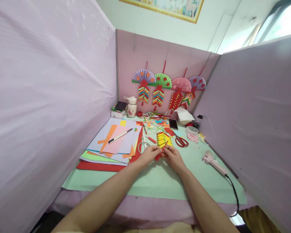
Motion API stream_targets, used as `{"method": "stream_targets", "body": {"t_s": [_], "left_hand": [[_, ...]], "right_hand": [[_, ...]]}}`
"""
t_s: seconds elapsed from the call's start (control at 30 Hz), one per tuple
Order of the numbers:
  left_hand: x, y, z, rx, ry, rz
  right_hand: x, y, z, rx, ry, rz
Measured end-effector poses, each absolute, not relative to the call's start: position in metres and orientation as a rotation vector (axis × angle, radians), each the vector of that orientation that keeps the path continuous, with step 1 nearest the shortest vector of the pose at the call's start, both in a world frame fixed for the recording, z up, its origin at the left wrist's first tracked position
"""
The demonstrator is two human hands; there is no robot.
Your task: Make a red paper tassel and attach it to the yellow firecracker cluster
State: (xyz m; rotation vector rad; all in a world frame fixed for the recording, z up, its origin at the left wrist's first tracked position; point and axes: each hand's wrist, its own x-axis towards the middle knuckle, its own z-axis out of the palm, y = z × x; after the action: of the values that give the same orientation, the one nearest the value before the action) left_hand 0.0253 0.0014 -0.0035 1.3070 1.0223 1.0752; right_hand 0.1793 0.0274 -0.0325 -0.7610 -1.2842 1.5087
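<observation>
Fingertips of both hands (161, 153) pinching small red paper piece (161, 153), narrow, flared low | beyond: shiny yellow paper rolls (164, 139)

Pen (120, 136) in black and white on pink paper (113, 146)

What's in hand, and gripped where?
A small red piece, pinched near its middle by fingertips of the left hand and right hand; both ends stick out.

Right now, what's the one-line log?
left hand: pinching red paper | right hand: pinching red paper too | beyond: yellow paper rolls | right: red-handled scissors, glue gun | left: pen on pink sheet
</observation>
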Motion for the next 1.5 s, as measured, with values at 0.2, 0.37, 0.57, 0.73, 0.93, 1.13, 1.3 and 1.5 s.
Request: {"method": "stream_targets", "body": {"t_s": [0.2,0.37,0.57,0.73,0.93,1.13,1.3,1.5], "left_hand": [[0.024,0.006,-0.009,1.186,0.963,1.078],[0.023,0.003,-0.008,1.095,0.857,0.971],[0.026,0.004,-0.007,1.094,0.948,1.012],[0.027,0.006,-0.009,1.185,1.010,1.077],[0.026,0.008,-0.013,1.254,1.045,1.062],[0.027,0.011,-0.018,1.193,1.019,1.086],[0.028,0.010,-0.021,1.169,1.039,1.078],[0.030,0.010,-0.020,1.071,1.030,1.113]], "right_hand": [[0.178,0.029,-0.030,-0.791,-1.226,1.508],[0.180,0.030,-0.030,-0.783,-1.208,1.577],[0.183,0.031,-0.027,-0.816,-1.187,1.543],[0.185,0.032,-0.031,-0.852,-1.261,1.496],[0.186,0.031,-0.032,-0.859,-1.310,1.473],[0.184,0.032,-0.034,-0.825,-1.317,1.513],[0.185,0.035,-0.037,-0.885,-1.277,1.470],[0.191,0.047,-0.038,-0.916,-1.206,1.353]]}}
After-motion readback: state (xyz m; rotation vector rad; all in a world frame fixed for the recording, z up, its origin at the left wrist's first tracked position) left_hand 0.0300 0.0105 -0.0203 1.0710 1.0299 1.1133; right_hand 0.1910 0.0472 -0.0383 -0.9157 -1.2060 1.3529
